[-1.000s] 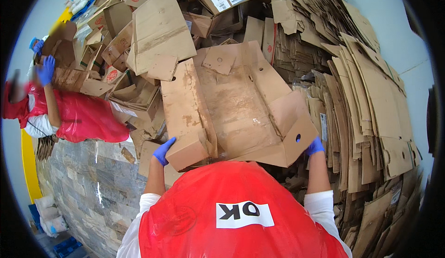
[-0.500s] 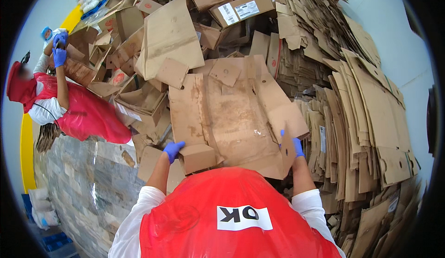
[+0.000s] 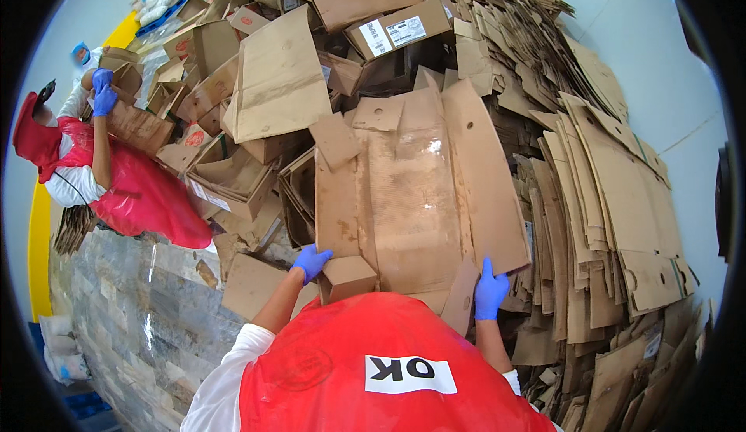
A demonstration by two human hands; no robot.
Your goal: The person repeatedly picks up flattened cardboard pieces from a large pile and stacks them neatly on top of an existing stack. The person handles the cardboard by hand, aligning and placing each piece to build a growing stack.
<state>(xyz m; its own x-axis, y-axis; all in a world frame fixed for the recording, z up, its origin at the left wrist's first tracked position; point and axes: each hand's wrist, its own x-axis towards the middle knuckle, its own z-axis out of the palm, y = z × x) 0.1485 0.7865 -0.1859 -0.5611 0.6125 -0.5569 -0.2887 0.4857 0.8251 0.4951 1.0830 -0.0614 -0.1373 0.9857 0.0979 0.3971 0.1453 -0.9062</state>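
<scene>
A large unfolded cardboard box lies in front of me, its inside facing up, with brown stains and a shiny wet-looking middle. My left hand, in a blue glove, grips its near left corner beside a folded end flap. At the near right corner my right hand, also gloved in blue, has its thumb over the side panel; its other fingers are partly hidden under the edge. Another small flap stands up near that hand.
Loose boxes pile up ahead and to the left. Tall stacks of flattened cardboard line the right side along a pale wall. At left, a co-worker in a red apron handles cardboard. A wet tiled floor spreads at lower left.
The box has shifted slightly right, and its right side panel has tilted up. My left hand moved a little right with the corner; my right hand went from the small flap to the side panel's corner.
</scene>
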